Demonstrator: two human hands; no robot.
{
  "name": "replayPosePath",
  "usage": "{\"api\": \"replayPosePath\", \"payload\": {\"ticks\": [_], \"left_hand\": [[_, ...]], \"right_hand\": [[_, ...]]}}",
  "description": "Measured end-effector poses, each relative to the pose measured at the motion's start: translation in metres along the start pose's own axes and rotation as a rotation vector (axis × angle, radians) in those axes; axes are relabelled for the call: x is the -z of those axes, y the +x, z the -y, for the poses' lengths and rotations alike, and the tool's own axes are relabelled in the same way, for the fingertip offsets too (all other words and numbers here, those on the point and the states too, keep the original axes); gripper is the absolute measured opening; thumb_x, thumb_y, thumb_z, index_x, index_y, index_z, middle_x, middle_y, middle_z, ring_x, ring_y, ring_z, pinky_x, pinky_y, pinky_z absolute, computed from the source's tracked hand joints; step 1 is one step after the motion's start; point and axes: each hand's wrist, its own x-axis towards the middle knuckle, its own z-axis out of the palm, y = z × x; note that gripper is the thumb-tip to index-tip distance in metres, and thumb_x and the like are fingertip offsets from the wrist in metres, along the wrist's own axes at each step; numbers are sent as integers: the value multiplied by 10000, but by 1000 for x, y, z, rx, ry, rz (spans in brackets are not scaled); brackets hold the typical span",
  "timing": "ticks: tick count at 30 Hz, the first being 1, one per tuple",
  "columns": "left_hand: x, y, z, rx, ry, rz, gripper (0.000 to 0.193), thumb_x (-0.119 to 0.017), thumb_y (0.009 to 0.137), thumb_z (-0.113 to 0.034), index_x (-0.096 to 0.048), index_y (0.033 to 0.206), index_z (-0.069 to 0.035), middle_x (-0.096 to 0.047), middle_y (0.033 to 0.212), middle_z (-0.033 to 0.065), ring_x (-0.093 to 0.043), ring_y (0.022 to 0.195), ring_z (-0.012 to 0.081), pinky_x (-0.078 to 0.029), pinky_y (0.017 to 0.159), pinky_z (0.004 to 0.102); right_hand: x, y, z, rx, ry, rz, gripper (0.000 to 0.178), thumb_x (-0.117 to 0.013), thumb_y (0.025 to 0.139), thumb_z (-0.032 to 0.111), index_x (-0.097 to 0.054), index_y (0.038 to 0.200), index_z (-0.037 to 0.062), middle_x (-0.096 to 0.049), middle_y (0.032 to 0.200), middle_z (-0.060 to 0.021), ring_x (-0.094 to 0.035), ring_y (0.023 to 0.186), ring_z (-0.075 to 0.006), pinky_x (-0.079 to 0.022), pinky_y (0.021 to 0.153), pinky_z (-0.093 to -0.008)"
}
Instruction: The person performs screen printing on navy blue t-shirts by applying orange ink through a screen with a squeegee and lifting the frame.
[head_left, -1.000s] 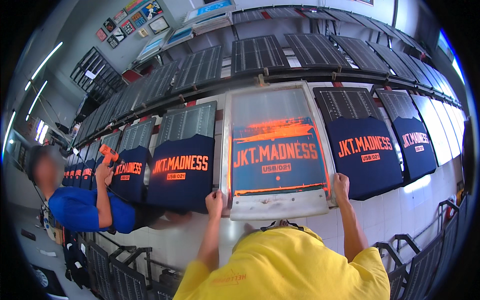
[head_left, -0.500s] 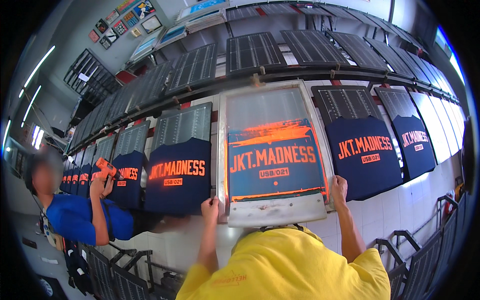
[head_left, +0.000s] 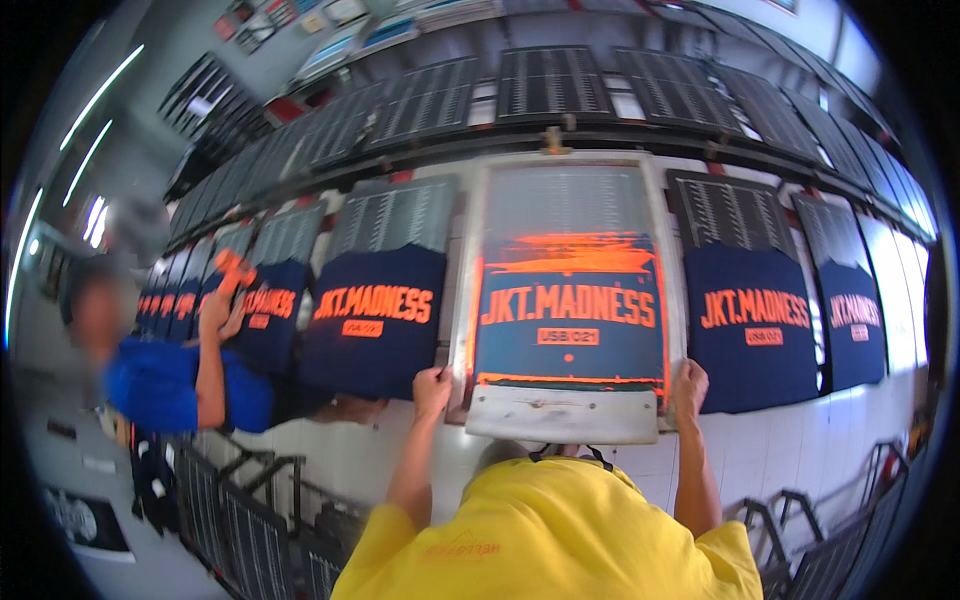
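In front of me a pale-rimmed printing screen (head_left: 677,320) lies over a dark blue shirt on a board. Orange ink (head_left: 560,255) is smeared across the mesh's upper part, and orange lettering shows beneath it. A wide, pale squeegee (head_left: 560,415) rests across the screen's near end, with neither hand on it. My left hand (head_left: 432,393) is closed at the near left corner of the frame. At the near right side my right hand (head_left: 690,389) is closed on the frame's edge. Their undersides are hidden.
Dark blue printed shirts lie on boards at left (head_left: 375,305) and right (head_left: 755,320). On the left, a co-worker in a blue shirt (head_left: 185,385) raises an orange gun-shaped tool (head_left: 235,270). Behind run more ruled boards (head_left: 555,85); metal racks (head_left: 265,520) stand nearer.
The view has tilted and shifted, so the scene sits differently. Both my hands stay at the frame's sides. The co-worker's orange tool is higher.
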Motion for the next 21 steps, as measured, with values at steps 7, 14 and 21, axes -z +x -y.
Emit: {"api": "replayPosePath", "payload": {"ticks": [7, 14, 21], "left_hand": [[4, -3, -10, 128, -49, 9, 401, -627, 895, -331, -672, 790, 53, -641, 733, 267, -651, 737, 440, -475, 656, 486], [9, -6, -14, 99, -75, -12, 412, -624, 906, -362, -689, 849, 41, -671, 797, 255, -665, 756, 411, -477, 682, 476], [51, -70, -42, 20, -411, 160, 285, -608, 965, -262, -709, 967, 5, -713, 940, 113, -682, 832, 212, -544, 740, 336]], "right_hand": [[-8, -7, 4, 208, 82, -131, 328, -484, 981, 193, -661, 1139, -33, -695, 947, -179, -645, 849, -211, -497, 776, -370], [-6, -23, 12, 472, 240, -185, 287, -538, 968, 75, -612, 1228, -21, -659, 1170, -155, -647, 1025, -261, -514, 899, -351], [6, -130, 79, 967, -291, 458, 466, -741, 803, 130, -615, 1247, 61, -606, 1275, -111, -544, 1187, -320, -448, 1004, -439]]}}
